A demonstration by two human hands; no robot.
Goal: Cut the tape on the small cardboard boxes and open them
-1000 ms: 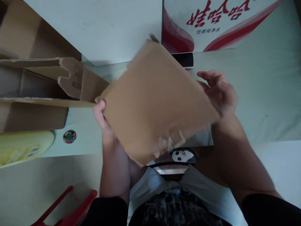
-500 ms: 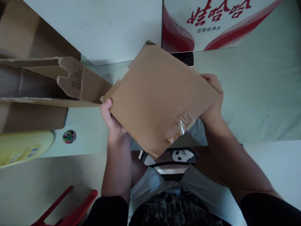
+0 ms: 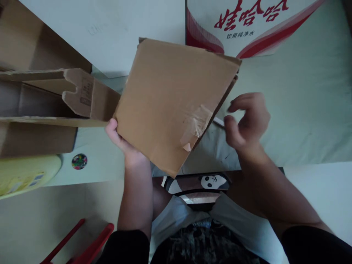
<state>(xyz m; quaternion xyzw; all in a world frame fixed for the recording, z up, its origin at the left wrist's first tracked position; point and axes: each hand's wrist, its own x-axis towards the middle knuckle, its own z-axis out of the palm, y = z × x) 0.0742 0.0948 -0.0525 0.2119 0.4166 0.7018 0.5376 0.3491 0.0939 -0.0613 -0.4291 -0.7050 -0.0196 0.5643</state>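
head view: cardboard (image 3: 170,91) in left fingers (image 3: 111,126) at corner

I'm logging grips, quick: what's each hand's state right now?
Left hand: closed on the left corner of the taped cardboard box.
Right hand: partly open, apart from the box, nothing visibly gripped.

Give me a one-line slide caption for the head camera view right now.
The left hand holds taped cardboard over a pale green tabletop, the right hand hovering free beside it.
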